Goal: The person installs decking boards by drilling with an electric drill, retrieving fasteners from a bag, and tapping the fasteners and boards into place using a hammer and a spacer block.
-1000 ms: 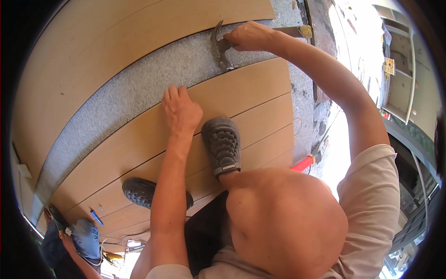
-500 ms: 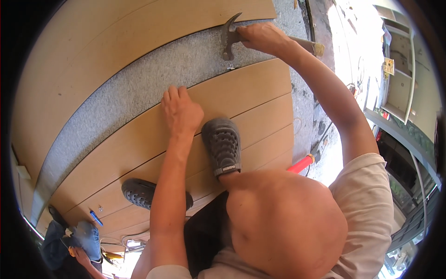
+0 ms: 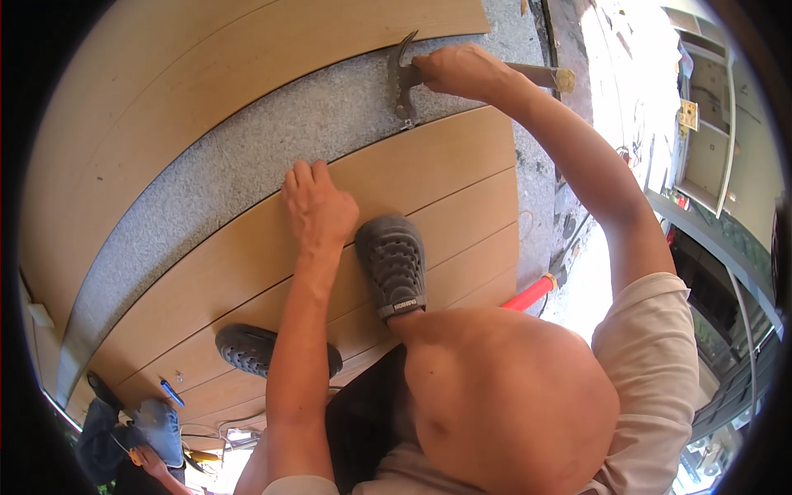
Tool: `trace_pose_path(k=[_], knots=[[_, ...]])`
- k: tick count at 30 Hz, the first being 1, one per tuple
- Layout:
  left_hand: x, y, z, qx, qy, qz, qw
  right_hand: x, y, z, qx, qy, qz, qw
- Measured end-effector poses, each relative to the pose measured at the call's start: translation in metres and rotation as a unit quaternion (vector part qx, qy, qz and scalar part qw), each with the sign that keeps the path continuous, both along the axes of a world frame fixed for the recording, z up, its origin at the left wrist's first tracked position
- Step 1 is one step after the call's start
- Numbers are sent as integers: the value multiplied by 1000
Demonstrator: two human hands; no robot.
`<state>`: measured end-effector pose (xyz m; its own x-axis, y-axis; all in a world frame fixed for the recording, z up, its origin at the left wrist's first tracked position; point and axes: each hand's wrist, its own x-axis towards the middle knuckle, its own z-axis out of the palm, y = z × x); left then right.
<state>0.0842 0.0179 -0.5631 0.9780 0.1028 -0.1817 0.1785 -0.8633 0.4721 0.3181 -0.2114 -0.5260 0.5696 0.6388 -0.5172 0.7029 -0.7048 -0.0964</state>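
The right hand [image 3: 462,70] is closed around the wooden handle of a claw hammer [image 3: 406,78], whose steel head meets the upper edge of the near wood-grain plank [image 3: 247,247], by its right end. The left hand [image 3: 318,206] lies flat on that smooth tan plank, fingers together and holding nothing. A strip of speckled grey underlay [image 3: 231,157] separates it from the far planks [image 3: 165,74]. A grey perforated clog [image 3: 394,264] rests just beside the left hand.

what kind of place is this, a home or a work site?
Probably a room getting new flooring. Wood-look planks cover part of a grey underlay, the right hand holds a hammer at a plank edge, and the left hand presses on a plank.
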Motion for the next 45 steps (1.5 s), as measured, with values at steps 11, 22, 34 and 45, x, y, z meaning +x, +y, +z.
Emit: trace_pose_path(k=[11,22,34,45], knots=[[2,-1,3,0,-17,-7,1000,3,-21,-6,25,-6,-35,999],[-1,0,2,12,-1,-19,1000,-14,-79,-8,89,12,-314,945],[-9,0,-17,15,-103,-10,995,-44,-19,40,357,249,-452,779],[-3,5,-34,17,-123,0,992,-9,-34,10,121,34,-168,978]])
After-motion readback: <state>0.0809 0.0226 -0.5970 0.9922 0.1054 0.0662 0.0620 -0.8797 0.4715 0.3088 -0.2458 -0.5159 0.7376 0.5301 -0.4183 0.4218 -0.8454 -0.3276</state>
